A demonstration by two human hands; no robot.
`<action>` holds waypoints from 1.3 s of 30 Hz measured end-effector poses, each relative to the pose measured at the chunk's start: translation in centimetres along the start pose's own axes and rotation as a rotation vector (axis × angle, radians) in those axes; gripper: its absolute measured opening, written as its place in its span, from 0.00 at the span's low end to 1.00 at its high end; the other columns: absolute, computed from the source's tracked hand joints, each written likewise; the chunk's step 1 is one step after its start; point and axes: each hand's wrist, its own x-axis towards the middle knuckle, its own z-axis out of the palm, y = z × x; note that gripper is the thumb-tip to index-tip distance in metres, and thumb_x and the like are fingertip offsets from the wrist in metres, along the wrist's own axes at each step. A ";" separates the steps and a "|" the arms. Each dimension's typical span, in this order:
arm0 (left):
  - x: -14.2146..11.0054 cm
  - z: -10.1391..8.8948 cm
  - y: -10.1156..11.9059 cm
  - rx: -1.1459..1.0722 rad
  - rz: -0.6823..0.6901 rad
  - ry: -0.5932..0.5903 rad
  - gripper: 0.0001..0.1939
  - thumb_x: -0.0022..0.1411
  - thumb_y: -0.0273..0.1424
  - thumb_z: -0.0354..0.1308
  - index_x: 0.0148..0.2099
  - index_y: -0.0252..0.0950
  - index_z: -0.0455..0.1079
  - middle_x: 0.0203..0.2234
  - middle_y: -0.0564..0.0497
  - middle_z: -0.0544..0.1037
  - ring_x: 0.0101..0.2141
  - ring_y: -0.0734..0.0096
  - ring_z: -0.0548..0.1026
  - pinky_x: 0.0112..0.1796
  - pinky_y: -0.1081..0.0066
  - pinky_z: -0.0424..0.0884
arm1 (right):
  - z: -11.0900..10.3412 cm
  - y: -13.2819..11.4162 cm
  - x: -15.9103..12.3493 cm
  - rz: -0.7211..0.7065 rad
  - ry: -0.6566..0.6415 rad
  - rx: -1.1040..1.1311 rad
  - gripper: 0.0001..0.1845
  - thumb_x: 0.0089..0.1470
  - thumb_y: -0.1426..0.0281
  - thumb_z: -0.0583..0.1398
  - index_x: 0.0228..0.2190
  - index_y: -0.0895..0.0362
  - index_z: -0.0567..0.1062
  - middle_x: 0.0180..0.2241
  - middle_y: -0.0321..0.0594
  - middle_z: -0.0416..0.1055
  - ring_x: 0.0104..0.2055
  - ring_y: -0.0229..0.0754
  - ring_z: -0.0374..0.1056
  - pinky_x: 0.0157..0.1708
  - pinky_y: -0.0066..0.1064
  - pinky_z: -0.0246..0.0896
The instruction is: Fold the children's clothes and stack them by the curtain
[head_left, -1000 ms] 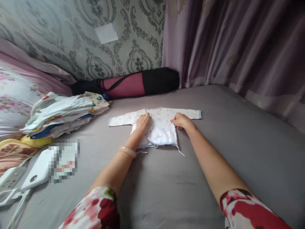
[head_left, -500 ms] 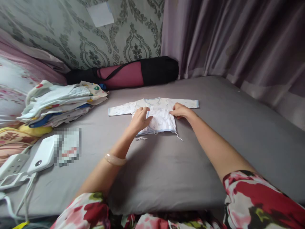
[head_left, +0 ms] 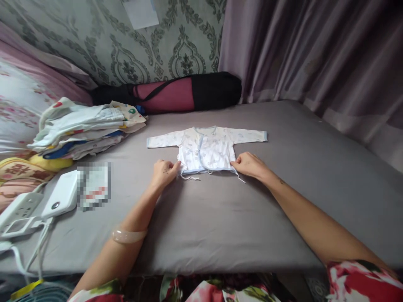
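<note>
A small white baby shirt (head_left: 217, 150) with pale blue trim lies flat on the grey sheet, sleeves stretched out to both sides. Its front is lapped over, and thin white ties hang from the lower corners. My left hand (head_left: 166, 172) pinches the lower left corner between thumb and fingers. At the opposite lower corner, my right hand (head_left: 251, 164) is closed in a pinch on the hem. A pale bangle (head_left: 129, 236) circles my left wrist.
Folded clothes (head_left: 82, 130) are stacked at the left. Nearer stand a white power bank (head_left: 63, 193), a power strip (head_left: 22, 209) with cables, and a blurred-out packet (head_left: 94, 186). A black and maroon bag (head_left: 170, 95) lies along the wall; a purple curtain (head_left: 283, 50) hangs at right.
My left hand has moved from over the shirt's front to its lower left corner and now grips it. My right hand has slid down the side to the lower right corner.
</note>
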 end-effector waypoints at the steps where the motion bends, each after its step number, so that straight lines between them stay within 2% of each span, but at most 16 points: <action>1: -0.2 -0.1 0.3 -0.033 -0.008 -0.022 0.22 0.60 0.43 0.48 0.18 0.38 0.63 0.18 0.48 0.70 0.33 0.61 0.71 0.35 0.68 0.62 | 0.1 -0.1 -0.1 -0.007 0.013 0.006 0.15 0.53 0.59 0.57 0.25 0.55 0.77 0.27 0.43 0.76 0.34 0.45 0.72 0.27 0.28 0.53; 4: -0.6 -0.2 0.9 -0.182 -0.033 -0.061 0.19 0.56 0.43 0.51 0.20 0.37 0.65 0.16 0.51 0.68 0.29 0.65 0.70 0.30 0.71 0.60 | 0.3 -0.2 -0.2 -0.023 0.069 0.053 0.12 0.52 0.62 0.57 0.27 0.55 0.76 0.30 0.42 0.76 0.34 0.44 0.71 0.27 0.28 0.51; 7: -1.0 -0.1 0.7 -0.354 -0.088 -0.044 0.19 0.55 0.46 0.52 0.23 0.36 0.66 0.16 0.54 0.67 0.24 0.71 0.67 0.25 0.73 0.58 | 0.5 -0.2 -0.3 0.017 0.127 0.112 0.10 0.53 0.64 0.56 0.30 0.56 0.75 0.31 0.42 0.76 0.33 0.43 0.70 0.28 0.28 0.52; 12: -1.3 0.1 0.2 -0.546 -0.134 -0.050 0.16 0.54 0.46 0.55 0.33 0.37 0.67 0.19 0.56 0.72 0.21 0.74 0.67 0.24 0.75 0.59 | 0.9 -0.3 -0.9 0.002 0.160 0.149 0.17 0.56 0.67 0.54 0.46 0.58 0.70 0.34 0.42 0.76 0.33 0.42 0.70 0.29 0.28 0.53; 16: -1.5 -0.3 -0.1 -0.481 -0.080 -0.020 0.14 0.56 0.42 0.55 0.41 0.39 0.65 0.18 0.58 0.72 0.21 0.74 0.66 0.26 0.75 0.60 | 1.0 -0.3 -1.3 -0.009 0.142 0.037 0.19 0.57 0.68 0.52 0.50 0.52 0.69 0.36 0.41 0.77 0.36 0.45 0.71 0.30 0.29 0.53; 20: -1.6 -0.7 -0.1 -0.355 -0.007 -0.026 0.10 0.58 0.39 0.52 0.39 0.40 0.68 0.17 0.59 0.68 0.22 0.73 0.66 0.28 0.74 0.59 | 0.9 -0.2 -1.5 -0.018 0.122 -0.068 0.18 0.60 0.68 0.50 0.50 0.50 0.71 0.39 0.43 0.76 0.40 0.48 0.71 0.34 0.31 0.55; 25: -1.6 -0.2 -0.6 -0.240 -0.001 -0.005 0.11 0.60 0.39 0.52 0.41 0.41 0.70 0.21 0.56 0.71 0.25 0.70 0.69 0.29 0.72 0.60 | 1.2 0.0 -1.7 -0.045 0.143 -0.115 0.17 0.62 0.66 0.50 0.50 0.50 0.71 0.40 0.44 0.76 0.41 0.48 0.71 0.35 0.31 0.55; 28: -1.7 0.3 -0.9 -0.120 0.114 0.109 0.11 0.61 0.36 0.52 0.43 0.39 0.71 0.31 0.49 0.74 0.33 0.64 0.72 0.35 0.69 0.65 | 1.4 0.0 -2.0 -0.131 0.292 -0.155 0.15 0.62 0.67 0.50 0.43 0.53 0.75 0.42 0.47 0.73 0.42 0.48 0.69 0.38 0.32 0.57; 30: -1.8 0.4 -0.6 -0.042 0.241 0.225 0.11 0.63 0.33 0.51 0.44 0.38 0.71 0.38 0.45 0.74 0.40 0.60 0.71 0.42 0.64 0.66 | 1.6 -0.5 -2.2 -0.269 0.420 -0.138 0.15 0.62 0.69 0.50 0.39 0.56 0.77 0.42 0.48 0.72 0.45 0.48 0.67 0.43 0.34 0.57; 32: -1.9 0.6 0.2 -0.048 0.386 0.270 0.11 0.65 0.32 0.49 0.45 0.37 0.71 0.42 0.44 0.74 0.43 0.59 0.70 0.47 0.62 0.65 | 1.9 -1.4 -2.3 -0.465 0.475 -0.033 0.14 0.63 0.69 0.51 0.38 0.56 0.77 0.42 0.47 0.72 0.46 0.48 0.66 0.48 0.35 0.57; 35: -1.9 0.8 2.0 -0.165 0.605 0.169 0.12 0.68 0.31 0.46 0.46 0.37 0.70 0.43 0.45 0.75 0.45 0.63 0.71 0.49 0.65 0.65 | 2.7 -3.0 -2.4 -0.688 0.418 0.151 0.12 0.60 0.66 0.57 0.44 0.55 0.75 0.45 0.45 0.71 0.49 0.46 0.65 0.51 0.34 0.58; 37: -1.8 1.0 3.2 -0.176 0.699 0.043 0.12 0.69 0.31 0.46 0.48 0.37 0.69 0.46 0.45 0.74 0.46 0.65 0.71 0.49 0.67 0.66 | 3.3 -3.8 -2.2 -0.732 0.360 0.184 0.13 0.58 0.66 0.59 0.45 0.55 0.75 0.47 0.45 0.71 0.51 0.47 0.65 0.52 0.35 0.58; 39: -1.7 1.1 4.1 -0.093 0.750 -0.067 0.13 0.68 0.31 0.46 0.50 0.37 0.68 0.46 0.44 0.73 0.46 0.63 0.71 0.48 0.67 0.67 | 3.8 -4.1 -1.7 -0.694 0.325 0.201 0.11 0.60 0.69 0.56 0.42 0.55 0.76 0.45 0.44 0.73 0.50 0.45 0.66 0.51 0.34 0.59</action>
